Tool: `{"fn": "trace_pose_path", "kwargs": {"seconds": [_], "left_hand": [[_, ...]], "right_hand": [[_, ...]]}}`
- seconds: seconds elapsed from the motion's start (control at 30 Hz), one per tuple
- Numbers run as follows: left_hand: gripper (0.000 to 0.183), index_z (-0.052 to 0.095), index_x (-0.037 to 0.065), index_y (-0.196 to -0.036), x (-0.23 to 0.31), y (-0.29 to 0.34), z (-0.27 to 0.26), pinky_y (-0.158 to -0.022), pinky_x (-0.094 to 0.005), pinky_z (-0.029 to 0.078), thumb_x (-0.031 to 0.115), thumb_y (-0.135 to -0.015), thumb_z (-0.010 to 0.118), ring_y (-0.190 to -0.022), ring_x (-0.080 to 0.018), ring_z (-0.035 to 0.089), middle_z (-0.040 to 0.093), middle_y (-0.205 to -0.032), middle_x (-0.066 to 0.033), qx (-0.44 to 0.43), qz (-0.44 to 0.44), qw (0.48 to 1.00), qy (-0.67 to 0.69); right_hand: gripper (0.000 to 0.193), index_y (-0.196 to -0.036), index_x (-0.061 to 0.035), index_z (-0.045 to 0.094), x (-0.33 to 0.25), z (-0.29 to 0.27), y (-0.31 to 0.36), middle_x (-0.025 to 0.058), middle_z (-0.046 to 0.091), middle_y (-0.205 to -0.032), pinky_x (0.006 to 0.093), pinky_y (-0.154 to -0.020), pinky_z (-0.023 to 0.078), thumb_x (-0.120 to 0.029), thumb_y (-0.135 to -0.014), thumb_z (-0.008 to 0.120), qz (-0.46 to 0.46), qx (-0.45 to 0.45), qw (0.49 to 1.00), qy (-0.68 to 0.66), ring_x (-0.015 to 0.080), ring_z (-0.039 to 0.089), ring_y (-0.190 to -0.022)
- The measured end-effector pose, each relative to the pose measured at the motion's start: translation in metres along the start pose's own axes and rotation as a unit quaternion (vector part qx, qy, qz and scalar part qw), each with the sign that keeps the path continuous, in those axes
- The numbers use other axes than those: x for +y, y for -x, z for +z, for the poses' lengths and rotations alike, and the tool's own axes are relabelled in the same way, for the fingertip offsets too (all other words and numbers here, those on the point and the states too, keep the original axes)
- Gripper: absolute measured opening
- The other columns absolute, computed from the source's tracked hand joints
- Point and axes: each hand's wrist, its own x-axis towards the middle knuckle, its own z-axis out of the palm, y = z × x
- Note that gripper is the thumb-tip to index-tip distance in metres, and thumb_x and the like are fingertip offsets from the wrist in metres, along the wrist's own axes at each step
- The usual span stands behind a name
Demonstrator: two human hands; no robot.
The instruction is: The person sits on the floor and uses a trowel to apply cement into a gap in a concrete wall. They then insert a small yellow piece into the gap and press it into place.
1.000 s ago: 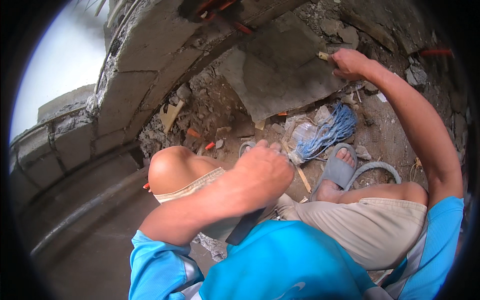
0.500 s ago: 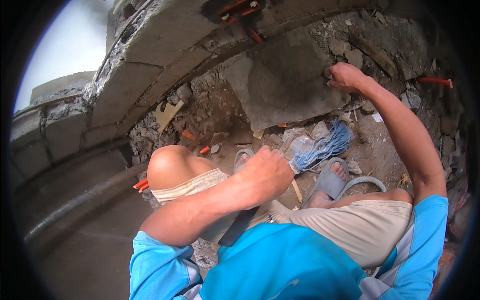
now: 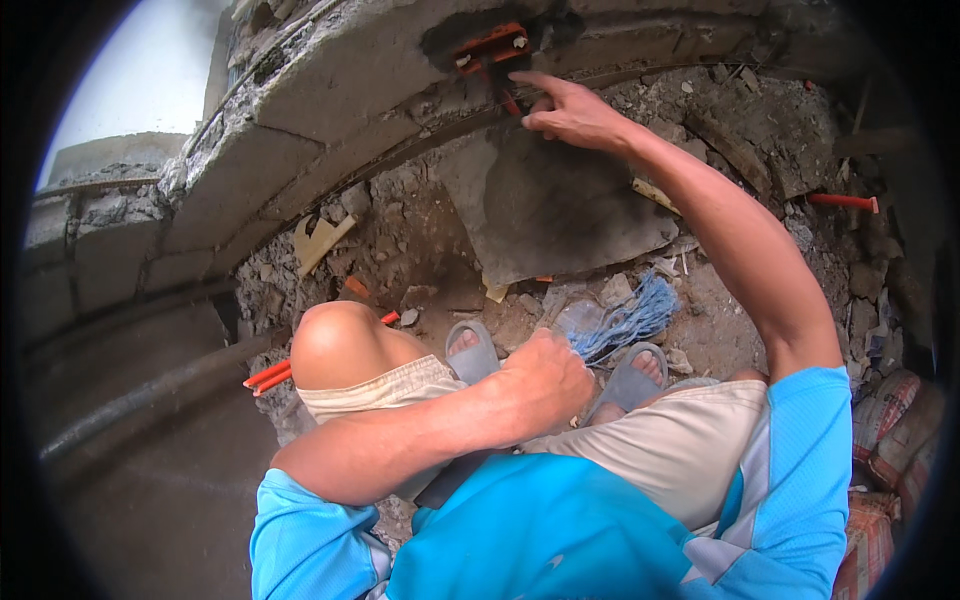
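My left hand (image 3: 548,385) is closed in front of my knees around the near end of a blue frayed rope brush (image 3: 628,325); its loose strands fan out to the right above my sandal. The gripped end is hidden by my fingers. My right hand (image 3: 575,112) reaches far forward to the wall, index finger stretched out and thumb apart, with nothing visible in it. Its fingertip is beside an orange-red pipe fitting (image 3: 490,50) set in the wall, with dark wet-looking cement around it. Whether it touches the fitting I cannot tell. Below that hand lies a flat grey board (image 3: 455,185) with a dark smeared patch.
A curved concrete block wall (image 3: 290,160) runs along the left and far side. Rubble and soil (image 3: 400,230) surround the board. Orange-red pipe pieces (image 3: 268,378) lie by my left knee, another pipe (image 3: 843,202) at the right. Printed sacks (image 3: 885,425) are stacked at the lower right.
My right hand has moved from the board's right edge up and left to the fitting in the wall. My left hand still grips the brush, and the view has shifted slightly.
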Motion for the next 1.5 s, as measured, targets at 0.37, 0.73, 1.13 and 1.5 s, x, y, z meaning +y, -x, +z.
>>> {"fn": "trace_pose_path", "kwargs": {"seconds": [0.37,0.73,1.13,1.5], "left_hand": [[0.022,0.076,0.007,-0.113,-0.012,0.007,0.017,-0.086,-0.0441,0.053,0.018,-0.101,0.062,-0.099,-0.0274,0.077,0.079,-0.100,-0.0104,-0.003,0.006,1.000,0.009],[0.023,0.075,0.005,-0.115,-0.020,0.017,0.019,-0.087,-0.0449,0.053,0.018,-0.102,0.061,-0.102,-0.0285,0.075,0.078,-0.102,-0.0126,0.053,0.010,0.998,0.022],[0.018,0.083,0.010,-0.103,-0.012,0.007,0.002,-0.086,-0.0445,0.053,0.019,-0.094,0.070,-0.099,-0.0271,0.077,0.082,-0.106,-0.0099,-0.005,0.035,0.999,0.033],[0.023,0.086,0.010,-0.110,0.004,-0.007,-0.056,-0.085,-0.0482,0.055,0.019,-0.093,0.073,-0.106,-0.0310,0.078,0.084,-0.113,-0.0099,0.147,0.138,0.978,0.052]], "right_hand": [[0.089,-0.169,-0.0005,0.034,-0.014,0.015,-0.056,0.0055,0.073,-0.090,0.0348,-0.078,0.056,-0.017,-0.092,0.075,0.032,0.039,0.998,-0.032,0.0161,0.068,-0.083],[0.058,-0.152,-0.0012,0.057,-0.019,0.007,-0.067,0.0029,0.073,-0.094,0.0314,-0.074,0.056,-0.014,-0.096,0.069,0.064,0.017,0.991,-0.118,0.0127,0.070,-0.083],[0.034,-0.114,-0.0002,0.077,0.031,-0.003,0.057,0.0030,0.072,-0.085,0.0333,-0.069,0.053,-0.022,-0.089,0.074,0.171,-0.152,0.974,0.003,0.0134,0.065,-0.075],[0.029,-0.085,0.0057,0.068,0.035,-0.005,0.113,0.0095,0.062,-0.069,0.0387,-0.066,0.049,-0.021,-0.089,0.077,0.204,-0.213,0.938,0.184,0.0158,0.056,-0.068]]}}
